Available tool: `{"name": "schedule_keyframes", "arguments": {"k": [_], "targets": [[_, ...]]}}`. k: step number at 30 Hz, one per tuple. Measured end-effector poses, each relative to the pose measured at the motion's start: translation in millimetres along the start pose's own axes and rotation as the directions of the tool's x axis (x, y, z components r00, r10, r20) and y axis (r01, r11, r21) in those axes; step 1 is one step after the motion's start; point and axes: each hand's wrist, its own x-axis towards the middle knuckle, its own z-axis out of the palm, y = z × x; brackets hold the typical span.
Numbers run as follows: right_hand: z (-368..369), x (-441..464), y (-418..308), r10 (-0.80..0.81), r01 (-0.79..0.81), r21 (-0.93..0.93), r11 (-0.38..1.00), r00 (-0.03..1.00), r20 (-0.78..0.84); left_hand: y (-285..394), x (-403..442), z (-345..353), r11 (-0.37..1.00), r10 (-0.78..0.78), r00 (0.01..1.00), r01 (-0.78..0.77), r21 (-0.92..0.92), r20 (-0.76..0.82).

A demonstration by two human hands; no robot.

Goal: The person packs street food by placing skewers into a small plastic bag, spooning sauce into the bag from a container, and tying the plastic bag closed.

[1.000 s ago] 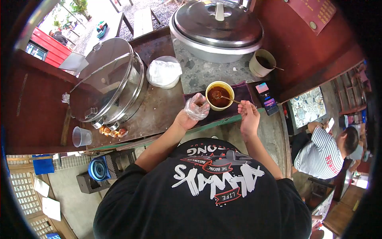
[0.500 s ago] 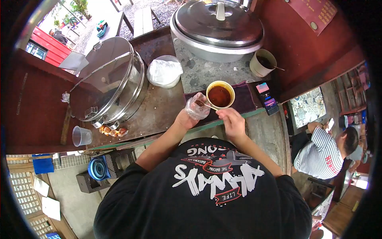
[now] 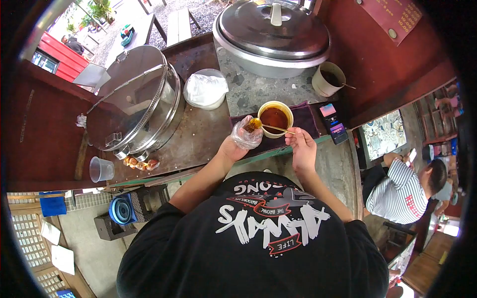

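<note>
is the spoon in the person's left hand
No, the right hand holds the spoon, while the left hand holds a clear plastic bag.

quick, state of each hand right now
Left hand: closed, holding a clear plastic bag.
Right hand: closed, holding a spoon by its handle.

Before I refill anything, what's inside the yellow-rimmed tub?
Inside the yellow-rimmed tub is reddish-brown liquid; a spoon crosses above it. Anything beneath the surface is covered and cannot be seen.
</note>
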Motion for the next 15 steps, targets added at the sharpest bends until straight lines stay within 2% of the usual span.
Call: {"name": "schedule_keyframes", "arguments": {"k": [4, 6, 9, 11, 13, 15], "targets": [[-7.3, 4.9, -0.8, 0.054, -0.052, 0.16, 0.986, 0.999, -0.006, 0.7, -2.3, 13.0, 1.0, 0.005, 0.998, -0.005, 0.0, -0.057], [-8.6, 6.4, -3.3, 0.052, -0.046, 0.202, 0.978, 0.998, -0.024, 3.3, 1.8, 10.0, 1.0, -0.023, 1.0, 0.023, 0.003, 0.007], [-12.8, 10.7, -5.4, -0.033, 0.044, 0.149, 0.988, 0.997, -0.073, 3.0, 3.2, 8.8, 0.999, -0.018, 0.996, 0.016, 0.029, 0.091], [-16.2, 14.9, -0.8, -0.142, 0.136, -0.074, 0.988, 0.986, -0.091, 2.7, 1.8, 12.1, 0.999, -0.007, 0.994, 0.002, 0.043, 0.108], [-19.2, 18.1, 4.0, -0.247, 0.218, -0.315, 0.924, 0.967, -0.056, 2.6, 0.5, 13.9, 0.999, -0.004, 0.996, 0.0, 0.05, 0.091], [-19.8, 19.2, 9.5, -0.246, 0.228, -0.354, 0.907, 0.969, -0.006, 3.8, 0.7, 13.8, 0.999, -0.015, 0.997, 0.012, 0.035, 0.08]]}}
